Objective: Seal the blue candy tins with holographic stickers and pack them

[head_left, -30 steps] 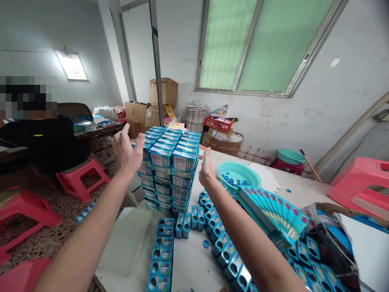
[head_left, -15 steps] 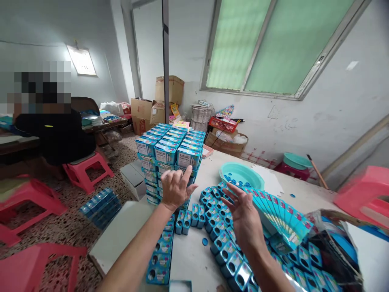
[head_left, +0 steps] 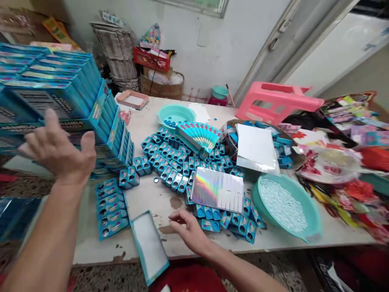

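My left hand (head_left: 59, 148) is in front of the tall stack of blue cartons (head_left: 82, 97), thumb and forefinger stretched apart and nothing in it. Whether it touches the stack I cannot tell. Low over the table, my right hand (head_left: 190, 231) is loosely curved, thumb apart from the fingers, and holds nothing. To its left lies a shallow blue-edged tray (head_left: 150, 245) with a white inside, jutting past the table edge. A row of small blue boxes with round holes (head_left: 111, 209) stands between the tray and the stack. More such small boxes (head_left: 165, 160) crowd the middle.
Fanned blue cards (head_left: 199, 136) and a silvery sheet (head_left: 217, 188) lie on the boxes. One turquoise basin (head_left: 176, 107) contains blue caps; another basin (head_left: 287, 207) holds small pale pieces. A pink stool (head_left: 276, 99) and colourful packaging (head_left: 337, 162) occupy the right side.
The view has swung right and down, bringing the tray, silvery sheet and second basin into sight. My right hand has lowered toward the table's front; my left remains by the stack.
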